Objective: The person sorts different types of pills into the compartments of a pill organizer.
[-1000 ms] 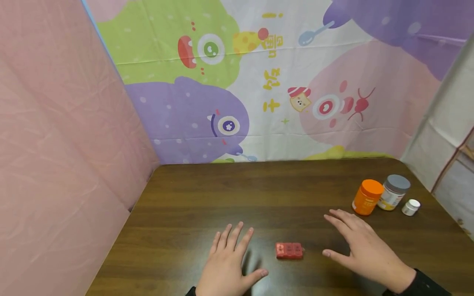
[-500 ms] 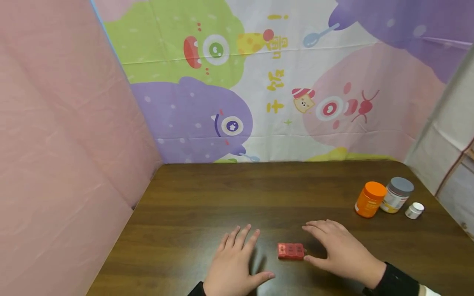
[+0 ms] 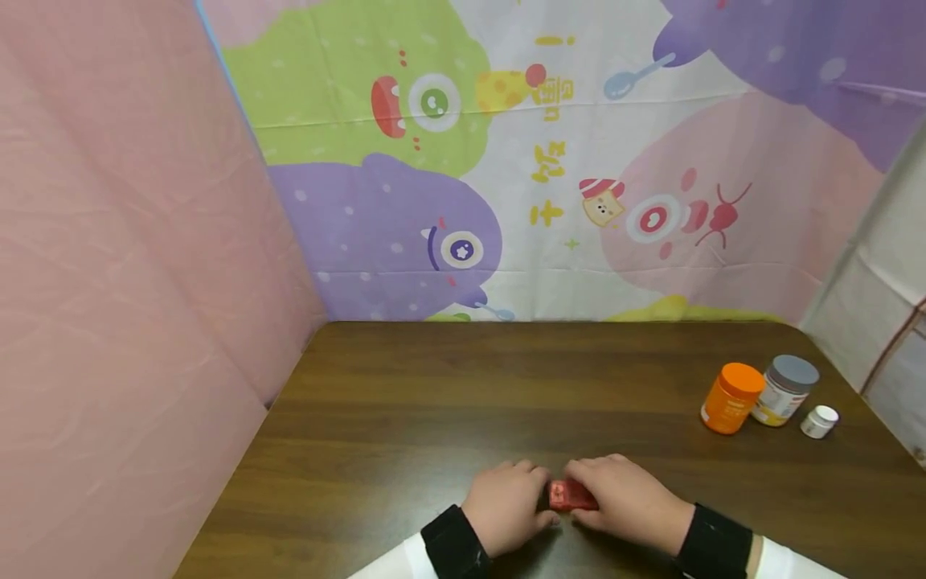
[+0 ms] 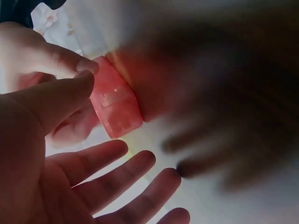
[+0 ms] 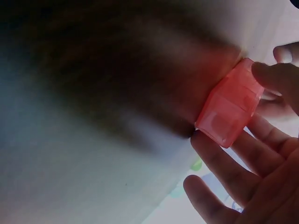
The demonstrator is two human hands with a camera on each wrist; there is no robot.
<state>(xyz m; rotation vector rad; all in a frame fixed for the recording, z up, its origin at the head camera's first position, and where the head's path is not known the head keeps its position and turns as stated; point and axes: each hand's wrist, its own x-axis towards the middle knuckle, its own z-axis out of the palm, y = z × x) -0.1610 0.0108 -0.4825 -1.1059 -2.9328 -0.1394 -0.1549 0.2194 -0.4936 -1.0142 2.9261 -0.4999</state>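
Observation:
A small translucent red pill box (image 3: 564, 495) with lidded compartments lies on the wooden table, near its front. My right hand (image 3: 633, 498) holds it from the right, thumb on the near side and fingers along the far side; the palm covers its right part. In the right wrist view, fingertips press against the edges of the pill box (image 5: 226, 109). My left hand (image 3: 506, 503) is right at the left end. The left wrist view shows the left thumb overlapping the pill box (image 4: 119, 105), the other left fingers (image 4: 117, 186) spread loosely below it.
At the table's back right stand an orange jar (image 3: 731, 400), a grey-lidded jar (image 3: 784, 392) and a small white bottle (image 3: 820, 422). A cartoon-print cloth (image 3: 535, 241) hangs behind the table (image 3: 405, 402), and a pink cloth (image 3: 130, 281) hangs to the left.
My right hand has moved left and down onto the pill box and taken hold of it. The left hand has come in from the left to its end. The head view has shifted slightly.

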